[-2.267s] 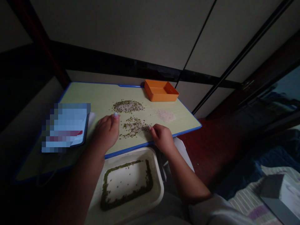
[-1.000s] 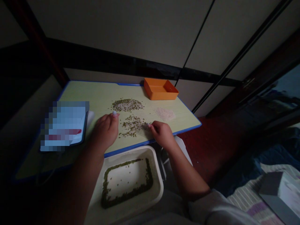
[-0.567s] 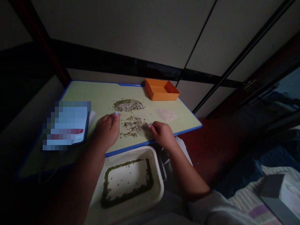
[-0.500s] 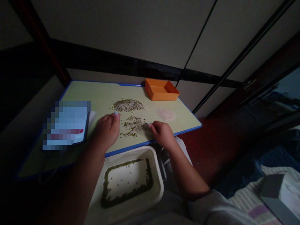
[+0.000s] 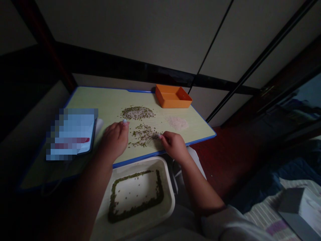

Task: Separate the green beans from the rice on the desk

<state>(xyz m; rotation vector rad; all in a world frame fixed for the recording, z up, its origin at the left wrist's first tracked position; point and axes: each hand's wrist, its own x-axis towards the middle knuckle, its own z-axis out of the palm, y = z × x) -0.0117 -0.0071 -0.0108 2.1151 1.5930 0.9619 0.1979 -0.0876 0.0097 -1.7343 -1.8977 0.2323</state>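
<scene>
Left hand (image 5: 116, 139) and right hand (image 5: 173, 144) curl, contents unclear, at scattered grains' (image 5: 141, 134) nine and three o'clock; worktop edge (image 5: 140, 158) at six.

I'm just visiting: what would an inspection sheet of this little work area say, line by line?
Surface: pale yellow-green tabletop with blue edging.
Job's things: mixed green-and-pale grain heap; looser mixed scatter nearer; pale grain patch; white plastic basin below the near edge, holding green grains.
Clutter: orange open-topped box; dark-edged device with pixelated screen.
Grippers: none, bare hands; right hand at the scatter, left hand beside it; grip unclear.
Cables: thin pale cable below the device; ends unclear.
Surroundings: pale panels, dark red floor, striped cloth.
</scene>
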